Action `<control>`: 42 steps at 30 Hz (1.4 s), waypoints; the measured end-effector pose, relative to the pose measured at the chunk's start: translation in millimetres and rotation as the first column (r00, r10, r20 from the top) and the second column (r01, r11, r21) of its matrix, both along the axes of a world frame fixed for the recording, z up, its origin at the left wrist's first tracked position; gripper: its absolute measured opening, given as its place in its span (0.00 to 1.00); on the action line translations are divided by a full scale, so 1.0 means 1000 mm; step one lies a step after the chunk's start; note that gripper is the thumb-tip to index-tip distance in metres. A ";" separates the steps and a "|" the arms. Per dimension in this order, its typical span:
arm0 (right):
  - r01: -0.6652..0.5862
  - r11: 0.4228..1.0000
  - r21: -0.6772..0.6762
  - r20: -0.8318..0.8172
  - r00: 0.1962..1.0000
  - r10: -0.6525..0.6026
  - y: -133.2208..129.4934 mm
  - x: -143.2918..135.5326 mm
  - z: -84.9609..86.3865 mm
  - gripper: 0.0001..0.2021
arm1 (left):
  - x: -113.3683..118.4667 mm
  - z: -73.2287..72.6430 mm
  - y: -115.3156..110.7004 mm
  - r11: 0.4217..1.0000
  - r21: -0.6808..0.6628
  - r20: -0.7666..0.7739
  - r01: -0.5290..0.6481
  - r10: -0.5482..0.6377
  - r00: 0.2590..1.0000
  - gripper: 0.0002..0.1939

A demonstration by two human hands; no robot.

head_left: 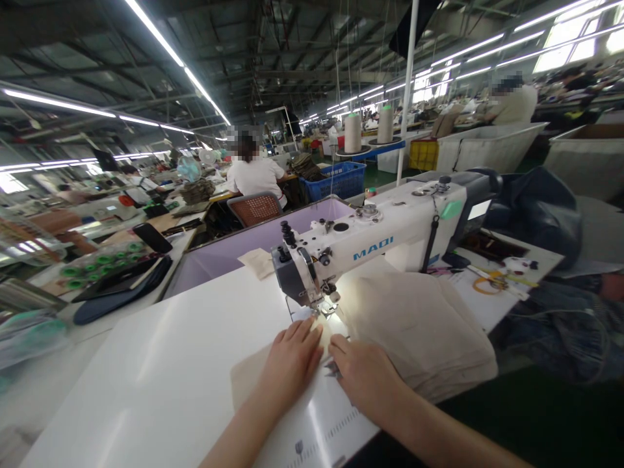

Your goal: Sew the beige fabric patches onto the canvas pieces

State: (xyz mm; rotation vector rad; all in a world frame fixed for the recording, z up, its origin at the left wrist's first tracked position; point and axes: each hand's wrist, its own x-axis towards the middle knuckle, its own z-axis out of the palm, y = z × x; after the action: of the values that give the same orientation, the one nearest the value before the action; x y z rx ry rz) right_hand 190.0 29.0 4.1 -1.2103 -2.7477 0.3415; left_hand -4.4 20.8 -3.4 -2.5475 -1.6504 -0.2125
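A white sewing machine [385, 240] stands on the table, its lamp lighting the presser foot [327, 308]. My left hand [295, 351] lies flat on a cream fabric piece [248, 374], fingertips just in front of the foot. Close to its right, my right hand [363, 370] is closed, its fingertips at the fabric edge by the needle area. Out of its curled fingers pokes a dark, pointed metal tip, apparently thread snips [332, 369]; their handle is hidden in the palm. Beyond the right hand, layered cream fabric [419, 325] spreads under the machine arm.
A small cream scrap [258, 263] lies left of the machine head. Yellow-handled scissors [490, 283] rest on the table's right end. Behind the table is a lilac-lined bin [224, 250]. Thread cones [353, 133] stand on a blue rack. A person in white [256, 175] sits ahead.
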 end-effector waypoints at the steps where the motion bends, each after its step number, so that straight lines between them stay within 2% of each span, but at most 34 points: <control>1: 0.001 1.000 0.003 0.003 1.000 -0.001 0.000 0.000 0.000 0.13 | 0.000 0.000 0.000 1.000 0.001 -0.005 -0.002 0.002 1.000 0.17; 16: -0.019 0.997 0.070 0.029 0.999 0.017 0.008 -0.003 -0.003 0.11 | -0.006 -0.002 0.005 0.999 0.016 0.020 0.028 -0.029 0.999 0.17; 23: -0.076 0.990 0.115 0.041 0.997 0.071 0.003 0.004 -0.010 0.13 | 0.000 0.001 -0.016 0.985 -0.023 0.052 0.172 -0.171 0.984 0.16; 26: -0.102 0.987 0.125 0.060 0.994 0.096 0.003 0.006 -0.010 0.13 | -0.001 0.001 -0.020 0.983 -0.008 0.059 0.181 -0.180 0.982 0.17; 35: -0.038 0.994 0.102 0.042 0.999 0.034 0.015 -0.004 -0.001 0.12 | -0.004 0.010 -0.004 0.986 0.004 0.076 0.166 -0.166 0.983 0.17; 42: -0.006 0.997 0.082 0.029 1.000 0.004 0.028 -0.010 0.006 0.12 | -0.012 0.010 0.016 0.989 0.023 0.111 0.149 -0.150 0.982 0.15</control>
State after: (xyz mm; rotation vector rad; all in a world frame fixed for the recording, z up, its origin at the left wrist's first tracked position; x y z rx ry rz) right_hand 179.6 56.7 10.5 -1.1978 -2.7592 0.2109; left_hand -16.8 37.1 6.2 -2.6959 -1.4857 -0.3849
